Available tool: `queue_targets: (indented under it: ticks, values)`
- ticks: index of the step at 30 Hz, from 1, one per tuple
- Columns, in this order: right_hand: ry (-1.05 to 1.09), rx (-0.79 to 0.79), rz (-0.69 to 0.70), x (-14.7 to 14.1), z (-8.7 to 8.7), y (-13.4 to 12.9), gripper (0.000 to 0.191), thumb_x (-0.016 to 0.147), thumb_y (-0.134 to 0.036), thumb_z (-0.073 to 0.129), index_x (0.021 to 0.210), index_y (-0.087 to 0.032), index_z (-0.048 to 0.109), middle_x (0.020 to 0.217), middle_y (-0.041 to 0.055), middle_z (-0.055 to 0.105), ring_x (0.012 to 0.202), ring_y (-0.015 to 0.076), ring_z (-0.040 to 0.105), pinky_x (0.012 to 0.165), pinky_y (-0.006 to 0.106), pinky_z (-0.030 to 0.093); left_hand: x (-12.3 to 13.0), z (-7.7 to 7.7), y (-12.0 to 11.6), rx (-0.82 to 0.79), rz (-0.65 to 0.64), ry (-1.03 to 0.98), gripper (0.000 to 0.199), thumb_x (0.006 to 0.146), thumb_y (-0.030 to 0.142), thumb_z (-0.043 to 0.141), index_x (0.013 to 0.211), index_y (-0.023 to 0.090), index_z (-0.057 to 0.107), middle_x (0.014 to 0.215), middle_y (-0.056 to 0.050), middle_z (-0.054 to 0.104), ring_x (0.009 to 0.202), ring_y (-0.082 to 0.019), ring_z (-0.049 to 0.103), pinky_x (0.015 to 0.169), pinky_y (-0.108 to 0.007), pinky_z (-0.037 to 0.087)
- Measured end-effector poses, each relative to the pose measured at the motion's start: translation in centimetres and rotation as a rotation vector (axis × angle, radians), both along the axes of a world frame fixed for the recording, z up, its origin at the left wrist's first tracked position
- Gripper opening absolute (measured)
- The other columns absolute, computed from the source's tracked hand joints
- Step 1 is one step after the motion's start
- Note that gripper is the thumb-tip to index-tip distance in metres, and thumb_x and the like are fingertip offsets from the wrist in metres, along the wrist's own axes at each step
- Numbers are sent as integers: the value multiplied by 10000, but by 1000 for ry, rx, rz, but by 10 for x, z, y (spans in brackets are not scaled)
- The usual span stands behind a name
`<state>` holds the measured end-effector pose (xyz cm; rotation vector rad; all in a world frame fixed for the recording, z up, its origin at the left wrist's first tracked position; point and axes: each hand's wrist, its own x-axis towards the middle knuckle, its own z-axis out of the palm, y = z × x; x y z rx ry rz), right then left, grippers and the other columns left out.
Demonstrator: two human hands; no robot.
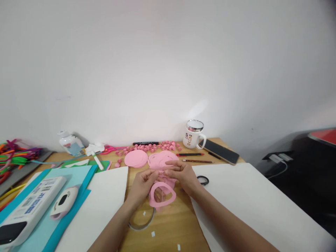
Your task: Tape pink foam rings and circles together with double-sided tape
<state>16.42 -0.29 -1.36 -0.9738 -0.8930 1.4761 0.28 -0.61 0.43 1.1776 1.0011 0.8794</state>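
My left hand (141, 183) and my right hand (184, 175) meet over the middle of the wooden table. Both are closed, thumbs and fingertips pinching a curled pink paper strip (152, 198) between them. The strip's wide loop hangs below the fingertips, towards me. What lies right between the fingertips is small and partly hidden. Just beyond the hands is a pile of cut pink paper pieces (164, 157). To its left sits a stack of pink paper circles (135, 158). Many small rolled pink paper buds (168, 145) lie along the wall.
White sheets (105, 196) flank the wooden table (168, 227). A mug (193, 134), a phone (222, 151), pencils (198, 161) and black tape (203, 180) are at right. A grey ring (143, 228) lies in front. Left are a bottle (70, 142), pink scissors (111, 149) and a white device (64, 203).
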Motion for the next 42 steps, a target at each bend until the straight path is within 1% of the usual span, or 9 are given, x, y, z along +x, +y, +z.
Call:
queue_targets:
  ticks: [4, 10, 16, 20, 25, 31, 34, 37, 42]
  values:
    - [-24, 14, -11, -1, 1, -1, 452, 419, -257, 810, 816, -140, 629, 654, 39, 689, 589, 166, 635, 600, 289, 498, 0, 3, -2, 59, -25, 67, 292, 749, 396, 566, 751, 117, 652, 608, -53, 681, 447, -136, 597, 404, -206, 454]
    - [-55, 46, 7, -3, -2, -1, 385, 434, -241, 802, 760, -147, 620, 606, 2, 653, 526, 114, 582, 523, 225, 455, 0, 4, -4, 122, -70, 125, 298, 769, 395, 536, 731, 128, 663, 529, -37, 651, 451, -147, 587, 421, -211, 440]
    - [-92, 79, 40, -8, -2, -5, 359, 437, -277, 803, 707, -150, 604, 541, -29, 595, 460, 87, 519, 454, 201, 406, -2, 3, -3, 189, -47, 159, 288, 749, 382, 561, 645, 131, 655, 595, -38, 656, 488, -133, 554, 447, -196, 410]
    - [-79, 78, 62, -8, 1, -6, 364, 419, -284, 809, 675, -153, 587, 541, -31, 589, 465, 91, 524, 452, 200, 403, -3, 4, -2, 150, -54, 151, 262, 725, 374, 594, 671, 126, 658, 611, -37, 653, 536, -138, 559, 499, -203, 424]
    - [-92, 90, 102, -6, 0, -6, 356, 427, -271, 810, 679, -149, 588, 545, -45, 560, 447, 67, 478, 428, 181, 364, -5, 4, -2, 58, -87, 69, 240, 702, 360, 626, 704, 123, 665, 641, -41, 654, 559, -139, 552, 532, -221, 430]
    - [-112, 134, 164, -6, -2, -5, 372, 444, -286, 805, 722, -150, 600, 564, -55, 520, 482, 56, 441, 464, 179, 350, -5, 5, -2, 76, -147, 24, 246, 705, 355, 626, 683, 114, 669, 681, -44, 634, 601, -135, 535, 565, -217, 416]
    - [-120, 155, 216, -7, 0, -7, 386, 445, -278, 805, 744, -156, 595, 593, -54, 505, 518, 64, 447, 491, 184, 357, -4, 3, -4, 43, -184, 40, 275, 711, 370, 617, 637, 109, 658, 631, -31, 606, 553, -115, 501, 521, -204, 388]
    - [-187, 185, 261, -9, 3, -10, 419, 441, -257, 808, 784, -167, 585, 650, -53, 495, 529, 57, 433, 502, 182, 354, -5, 1, -5, -17, -213, 19, 331, 713, 398, 609, 558, 106, 624, 554, -18, 568, 497, -94, 459, 483, -201, 359]
    - [-293, 206, 300, -14, 5, -17, 595, 372, -237, 828, 904, -206, 562, 728, -61, 441, 502, 39, 376, 452, 167, 312, -8, 3, -5, -69, -323, -27, 359, 645, 413, 669, 467, 110, 594, 467, -1, 521, 433, -76, 415, 426, -199, 300]
